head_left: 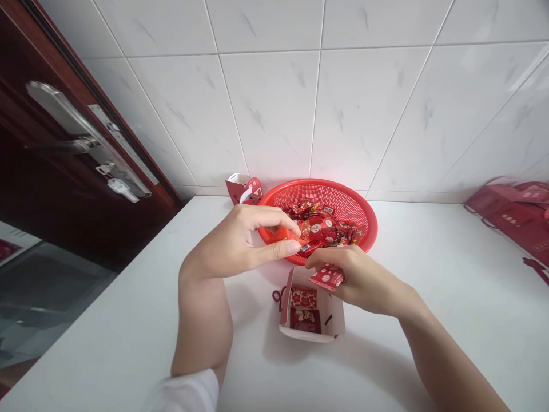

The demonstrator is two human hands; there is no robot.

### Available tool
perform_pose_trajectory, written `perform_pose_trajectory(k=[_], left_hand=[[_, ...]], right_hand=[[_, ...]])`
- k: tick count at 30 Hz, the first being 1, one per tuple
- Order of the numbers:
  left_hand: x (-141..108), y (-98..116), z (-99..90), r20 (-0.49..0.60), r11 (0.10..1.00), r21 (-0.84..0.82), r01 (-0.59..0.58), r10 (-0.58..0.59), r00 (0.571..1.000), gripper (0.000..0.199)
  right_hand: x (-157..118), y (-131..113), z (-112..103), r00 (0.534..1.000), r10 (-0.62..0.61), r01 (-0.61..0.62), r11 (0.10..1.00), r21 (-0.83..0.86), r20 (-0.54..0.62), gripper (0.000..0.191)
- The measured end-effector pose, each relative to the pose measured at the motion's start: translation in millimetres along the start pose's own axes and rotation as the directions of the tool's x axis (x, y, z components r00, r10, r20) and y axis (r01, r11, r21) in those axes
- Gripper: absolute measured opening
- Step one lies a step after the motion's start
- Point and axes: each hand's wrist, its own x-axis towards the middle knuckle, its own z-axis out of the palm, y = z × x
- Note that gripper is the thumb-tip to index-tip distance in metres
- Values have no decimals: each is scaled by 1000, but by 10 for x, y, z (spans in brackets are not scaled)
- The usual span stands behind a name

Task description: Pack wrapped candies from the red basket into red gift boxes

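Note:
A red plastic basket (369,220) holds a heap of red-wrapped candies (321,226). Over its near left rim, my left hand (244,240) closes thumb and fingers round a shiny orange-red wrapped candy (281,234). My right hand (364,280) grips a red packet with white spots (328,277) above a small open box (337,326), pale inside. In that box lie a red flower-patterned packet (303,297) and a dark red packet (305,320). A dark red cord (278,294) loops out at the box's left side.
Another red-and-white box (238,189) stands behind the basket's left side, against the tiled wall (274,114). Red bags (510,212) lie at the right on the white table (141,297). A dark red door (38,143) with keys in its lock is at the left.

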Motion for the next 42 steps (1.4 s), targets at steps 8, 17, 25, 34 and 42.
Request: perform_pose_trajectory(k=[8, 17, 25, 34, 42], left_hand=[[7, -7, 0, 32, 999, 31, -21, 20, 999, 9], [5, 14, -14, 77, 994, 92, -65, 58, 995, 6], [7, 23, -24, 86, 993, 102, -65, 56, 995, 6], [-15, 3, -37, 92, 990, 126, -66, 55, 994, 8], [-20, 19, -40, 112, 989, 128, -77, 62, 992, 8]], right_hand=[[-32, -117, -105, 976, 161, -211, 861, 462, 146, 20], [-29, -126, -140, 947, 143, -298, 729, 616, 288, 29], [-20, -104, -116, 979, 117, -186, 850, 493, 167, 21], [-78, -132, -71, 972, 128, -174, 955, 242, 195, 17], [-104, -199, 31, 980, 137, -149, 985, 82, 144, 16]])
